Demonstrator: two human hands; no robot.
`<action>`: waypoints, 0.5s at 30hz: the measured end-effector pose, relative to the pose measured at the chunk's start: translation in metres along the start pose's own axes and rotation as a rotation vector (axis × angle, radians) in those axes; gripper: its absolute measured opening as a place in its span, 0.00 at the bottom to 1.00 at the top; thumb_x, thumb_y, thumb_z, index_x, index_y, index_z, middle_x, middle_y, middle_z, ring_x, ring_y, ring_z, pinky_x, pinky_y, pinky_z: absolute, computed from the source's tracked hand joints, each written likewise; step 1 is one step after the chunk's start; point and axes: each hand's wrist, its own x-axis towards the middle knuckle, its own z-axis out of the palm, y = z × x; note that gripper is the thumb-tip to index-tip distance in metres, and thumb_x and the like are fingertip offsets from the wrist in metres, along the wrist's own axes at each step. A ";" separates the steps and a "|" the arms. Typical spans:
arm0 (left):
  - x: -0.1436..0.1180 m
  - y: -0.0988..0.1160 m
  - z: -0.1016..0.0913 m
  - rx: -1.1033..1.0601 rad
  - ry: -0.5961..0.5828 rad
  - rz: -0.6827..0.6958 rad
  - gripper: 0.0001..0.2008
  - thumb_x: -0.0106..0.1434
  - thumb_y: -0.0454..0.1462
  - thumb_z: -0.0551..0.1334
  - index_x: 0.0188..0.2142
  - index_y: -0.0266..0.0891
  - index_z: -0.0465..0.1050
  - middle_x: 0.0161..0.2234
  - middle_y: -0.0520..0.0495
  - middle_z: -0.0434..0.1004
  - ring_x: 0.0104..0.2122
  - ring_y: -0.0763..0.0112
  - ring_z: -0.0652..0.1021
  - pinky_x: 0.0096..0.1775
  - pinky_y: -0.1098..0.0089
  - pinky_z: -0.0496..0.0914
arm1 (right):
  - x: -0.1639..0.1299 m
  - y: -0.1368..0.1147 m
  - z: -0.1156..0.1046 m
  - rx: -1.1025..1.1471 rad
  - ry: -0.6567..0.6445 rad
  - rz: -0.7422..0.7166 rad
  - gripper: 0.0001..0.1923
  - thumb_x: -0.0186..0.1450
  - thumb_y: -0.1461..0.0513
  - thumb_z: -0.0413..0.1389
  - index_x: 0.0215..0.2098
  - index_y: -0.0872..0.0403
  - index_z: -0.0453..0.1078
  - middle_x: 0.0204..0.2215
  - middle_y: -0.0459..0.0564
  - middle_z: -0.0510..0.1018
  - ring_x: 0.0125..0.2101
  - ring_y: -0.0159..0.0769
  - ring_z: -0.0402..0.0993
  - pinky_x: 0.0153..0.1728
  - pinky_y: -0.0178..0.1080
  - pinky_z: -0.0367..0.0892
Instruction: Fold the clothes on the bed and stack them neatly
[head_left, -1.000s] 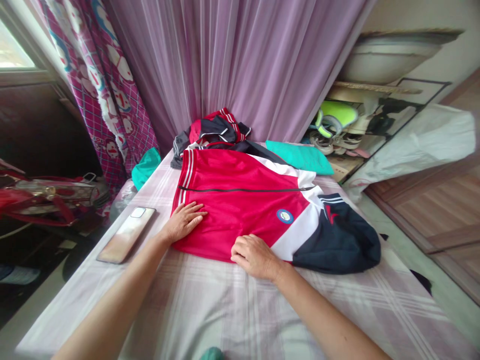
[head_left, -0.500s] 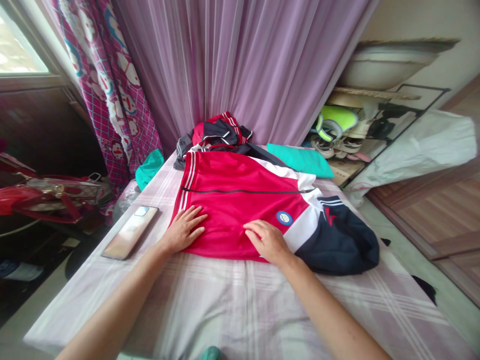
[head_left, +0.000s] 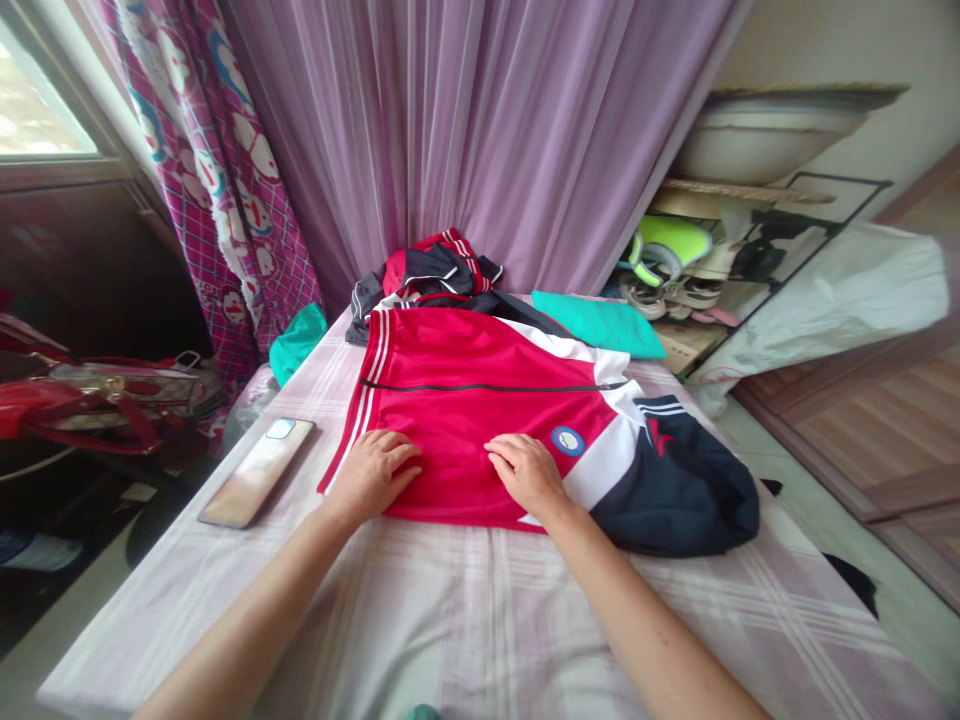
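A red, white and navy zip jacket (head_left: 450, 420) lies flat on the cloth-covered table, its striped hem at the left and a folded navy sleeve (head_left: 675, 490) at the right. A round blue-and-white badge (head_left: 568, 440) sits on its chest. My left hand (head_left: 375, 470) rests on the red fabric beside the hem, its fingers slightly bent and the thumb apart. Left of the badge, my right hand (head_left: 529, 470) lies on the jacket with gently curved fingers. Neither hand visibly lifts the cloth, though the undersides of the fingers are hidden.
A phone (head_left: 257, 473) lies on the table at the left. Behind the jacket are a heap of dark and red clothing (head_left: 431, 270) and a folded teal cloth (head_left: 600, 325). A purple curtain (head_left: 450, 130) hangs behind. Shelves with shoes (head_left: 690, 292) stand at the right.
My left hand has slid slightly right and nearer to me over the jacket, its fingers drawn closer together. The lower hem corner now shows left of it. My right hand has hardly moved.
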 end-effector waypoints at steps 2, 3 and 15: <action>0.008 0.015 -0.007 0.045 -0.077 0.011 0.10 0.67 0.42 0.58 0.42 0.44 0.78 0.39 0.46 0.80 0.41 0.61 0.77 0.45 0.60 0.68 | 0.003 -0.003 0.001 0.045 -0.013 -0.030 0.11 0.68 0.63 0.53 0.40 0.49 0.79 0.38 0.50 0.82 0.39 0.37 0.76 0.45 0.40 0.69; 0.013 0.022 -0.009 0.072 -0.115 0.010 0.10 0.67 0.41 0.59 0.41 0.43 0.77 0.37 0.46 0.79 0.40 0.61 0.76 0.44 0.60 0.68 | 0.004 -0.004 0.002 0.059 -0.024 -0.034 0.10 0.67 0.63 0.54 0.39 0.48 0.79 0.36 0.49 0.81 0.38 0.37 0.76 0.44 0.39 0.70; 0.038 0.051 0.000 0.024 -0.108 -0.189 0.11 0.69 0.40 0.56 0.35 0.41 0.76 0.34 0.47 0.78 0.36 0.65 0.78 0.36 0.67 0.66 | 0.002 -0.013 0.002 0.055 -0.065 0.004 0.10 0.63 0.60 0.61 0.43 0.51 0.76 0.39 0.50 0.79 0.42 0.40 0.74 0.47 0.41 0.68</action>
